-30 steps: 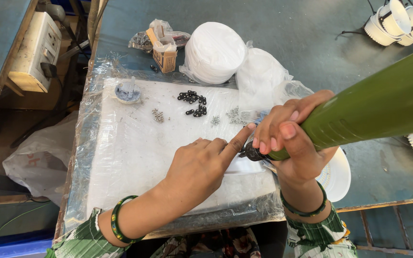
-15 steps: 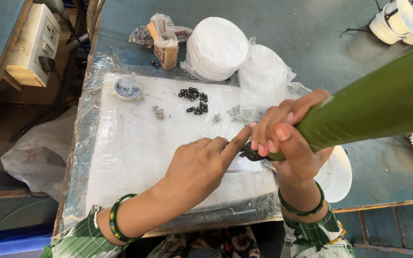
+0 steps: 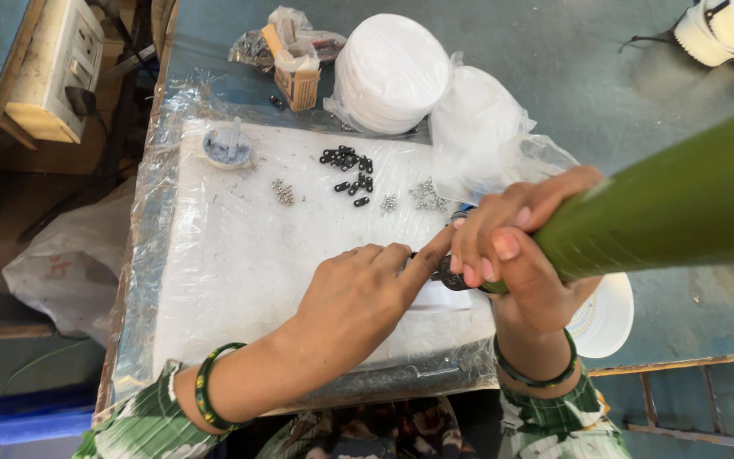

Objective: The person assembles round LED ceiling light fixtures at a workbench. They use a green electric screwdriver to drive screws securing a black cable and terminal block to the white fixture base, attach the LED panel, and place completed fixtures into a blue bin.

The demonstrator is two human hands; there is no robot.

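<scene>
Head view, right hand [image 3: 516, 255]: wrapped around the lower end of a long green tube [image 3: 673, 208], fingers closed tight on it, thumb on top.
Green tube: tilted, going up and to the right out of the picture, lower end just above the white pad [image 3: 239, 255].
Left hand [image 3: 358, 297]: palm down over the pad, fingers loosely curled, index finger stretched to the small dark part [image 3: 448, 274] at the tube's end and touching it.
Small dark part: at the tube's mouth, mostly hidden by fingers; shape not clear.
White pad: under clear plastic film, on the blue-grey table [image 3: 571, 68].
Black small parts [image 3: 350, 174]: a loose group on the upper pad, well apart from both hands.
Silver small parts [image 3: 282, 192]: near the black ones.
Stack of white discs [image 3: 388, 72]: behind the pad.
Small cardboard box [image 3: 297, 81]: left of the discs.
</scene>
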